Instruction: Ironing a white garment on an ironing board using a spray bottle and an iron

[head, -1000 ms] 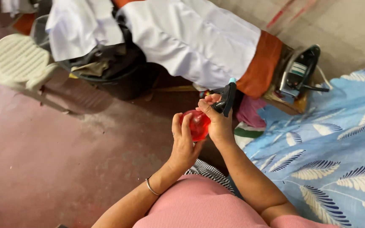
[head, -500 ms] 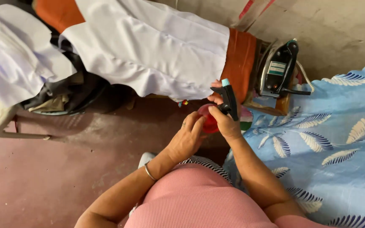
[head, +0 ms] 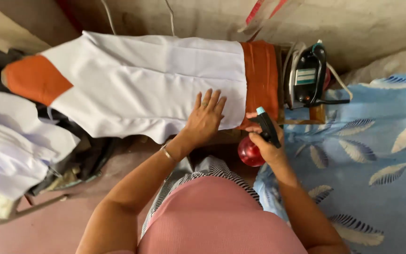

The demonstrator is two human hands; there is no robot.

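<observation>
Bare concrete wall behind, ironing board (head: 261, 70) across the top, and the red spray bottle (head: 251, 151) now hangs off its near edge in the right hand (head: 268, 141), fingers wrapped round the black trigger head. Half a second ago both hands cupped it; now the left hand (head: 206, 117) has let go, lying open and flat on the white garment (head: 156, 84). Iron (head: 308, 75) stands parked beside.

A white garment (head: 156, 89) is spread over an orange-covered ironing board (head: 261, 77), with the left hand (head: 205, 117) laid flat on it. A red spray bottle (head: 254, 148) with a black trigger is gripped by the right hand (head: 269, 141). An electric iron (head: 308, 75), apparently upright, is seen beside blue leaf-patterned fabric (head: 377, 155).
</observation>
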